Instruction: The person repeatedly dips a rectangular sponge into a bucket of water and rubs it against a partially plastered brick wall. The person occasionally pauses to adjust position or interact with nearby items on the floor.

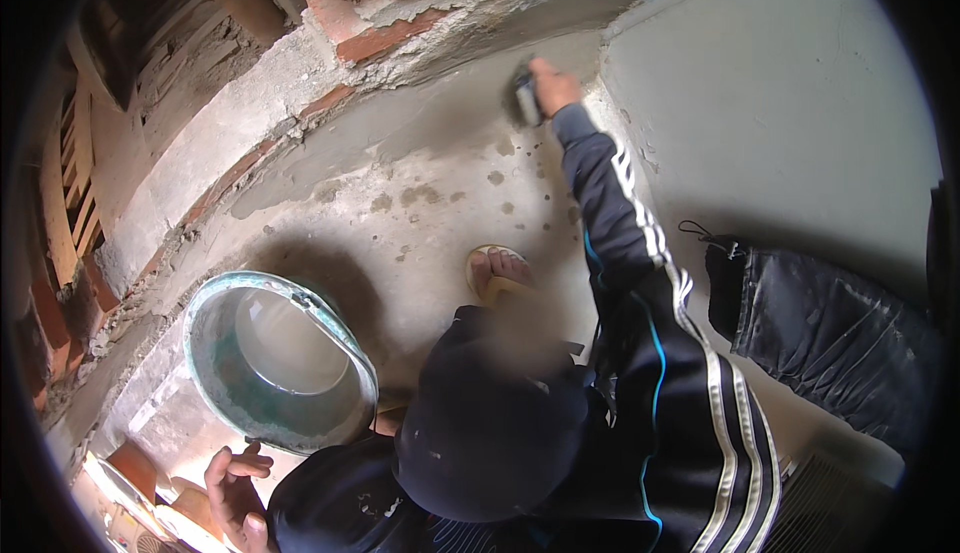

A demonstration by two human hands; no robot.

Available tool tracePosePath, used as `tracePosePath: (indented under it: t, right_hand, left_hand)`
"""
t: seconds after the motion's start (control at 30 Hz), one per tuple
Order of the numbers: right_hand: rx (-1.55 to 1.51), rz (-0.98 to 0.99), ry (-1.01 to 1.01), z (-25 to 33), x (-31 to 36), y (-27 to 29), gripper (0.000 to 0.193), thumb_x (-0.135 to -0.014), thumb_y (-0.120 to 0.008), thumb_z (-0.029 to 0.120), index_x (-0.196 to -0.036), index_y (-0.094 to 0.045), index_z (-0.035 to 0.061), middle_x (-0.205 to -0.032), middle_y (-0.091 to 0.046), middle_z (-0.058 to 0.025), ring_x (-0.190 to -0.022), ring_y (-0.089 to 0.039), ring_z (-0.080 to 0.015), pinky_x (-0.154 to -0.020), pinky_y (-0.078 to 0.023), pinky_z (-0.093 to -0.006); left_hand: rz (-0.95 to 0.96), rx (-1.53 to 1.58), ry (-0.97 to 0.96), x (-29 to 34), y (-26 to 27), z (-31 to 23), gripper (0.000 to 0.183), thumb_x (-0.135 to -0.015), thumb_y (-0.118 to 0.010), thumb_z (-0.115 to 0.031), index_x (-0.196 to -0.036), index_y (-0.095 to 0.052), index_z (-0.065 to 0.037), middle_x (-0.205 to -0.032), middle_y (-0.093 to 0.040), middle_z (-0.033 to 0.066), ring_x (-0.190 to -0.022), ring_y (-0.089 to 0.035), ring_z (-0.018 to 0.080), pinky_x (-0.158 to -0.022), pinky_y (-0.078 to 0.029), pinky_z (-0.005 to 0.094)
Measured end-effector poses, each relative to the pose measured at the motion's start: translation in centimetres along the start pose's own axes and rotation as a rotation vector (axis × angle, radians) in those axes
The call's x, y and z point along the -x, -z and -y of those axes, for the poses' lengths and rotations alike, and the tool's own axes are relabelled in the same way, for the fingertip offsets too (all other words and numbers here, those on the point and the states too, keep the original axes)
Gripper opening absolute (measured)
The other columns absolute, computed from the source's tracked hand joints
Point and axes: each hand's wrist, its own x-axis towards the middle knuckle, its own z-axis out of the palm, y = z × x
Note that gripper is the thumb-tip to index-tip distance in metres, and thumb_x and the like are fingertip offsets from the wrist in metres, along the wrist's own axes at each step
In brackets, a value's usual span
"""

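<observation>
My right arm, in a black sleeve with white stripes, stretches far forward. My right hand is closed round a small dark, block-like tool, blurred, with a pale patch; its exact kind does not show. The tool is at a band of wet grey plaster along the foot of the brick wall, close to the corner. At the lower left, my left hand holds nothing, its fingers bent and apart. Just beyond it stands a greenish, plaster-smeared bucket with cloudy water in it and its handle resting along the rim.
Exposed bricks and rough mortar edge the far side. A smooth grey plastered wall rises at right. Black padded fabric lies near my right side. Wet spots mark the pale floor by my sandalled foot. Wooden slats stand far left.
</observation>
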Motion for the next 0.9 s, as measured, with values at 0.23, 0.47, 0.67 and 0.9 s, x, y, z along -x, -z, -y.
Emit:
tracePosePath:
  t: [0.23,0.47,0.67,0.9]
  right_hand:
    - [-0.062,0.452,0.585,2.1,15.7,-10.5,0.041,-0.086,-0.049,0.04,-0.115,-0.06,0.0125,-0.119,-0.057,-0.0179,-0.112,-0.052,-0.0331,-0.098,-0.038,-0.0353]
    - [-0.2,0.035,0.229,-1.4,8.0,-3.3,0.032,-0.092,-0.038,0.022,-0.11,-0.06,0.0082,-0.124,-0.055,-0.0147,-0.112,-0.054,-0.0278,-0.093,-0.041,-0.0312]
    - [0.061,-0.194,-0.031,0.1,-2.1,-3.4,0.048,-0.084,-0.045,0.044,-0.098,-0.065,0.0024,-0.098,-0.064,-0.0239,-0.092,-0.062,-0.0331,-0.081,-0.045,-0.0377]
    - [0.024,0.094,0.087,7.3,11.4,-8.2,0.057,-0.075,-0.053,0.05,-0.114,-0.062,0.01,-0.113,-0.06,-0.0207,-0.108,-0.055,-0.0361,-0.093,-0.041,-0.0368]
  left_hand:
    - [-0.028,0.026,-0.018,0.7,0.2,0.2,0.078,-0.079,-0.054,-0.045,-0.133,-0.032,0.006,-0.089,-0.052,0.0117,-0.089,-0.052,0.0233,-0.094,-0.034,0.0447]
    - [0.001,0.025,-0.086,3.3,0.8,-0.3,0.078,-0.077,-0.057,-0.05,-0.129,-0.036,0.005,-0.086,-0.055,0.0108,-0.083,-0.055,0.0235,-0.091,-0.037,0.0473]
    - [-0.079,0.048,-0.068,5.2,0.4,-0.4,0.076,-0.075,-0.06,-0.054,-0.124,-0.041,0.0,-0.08,-0.058,0.0099,-0.076,-0.057,0.0233,-0.089,-0.039,0.0494]
    - [-0.123,0.074,-0.103,6.3,0.1,-0.1,0.076,-0.075,-0.062,-0.056,-0.124,-0.043,-0.001,-0.075,-0.058,0.0089,-0.075,-0.058,0.0234,-0.088,-0.039,0.0504]
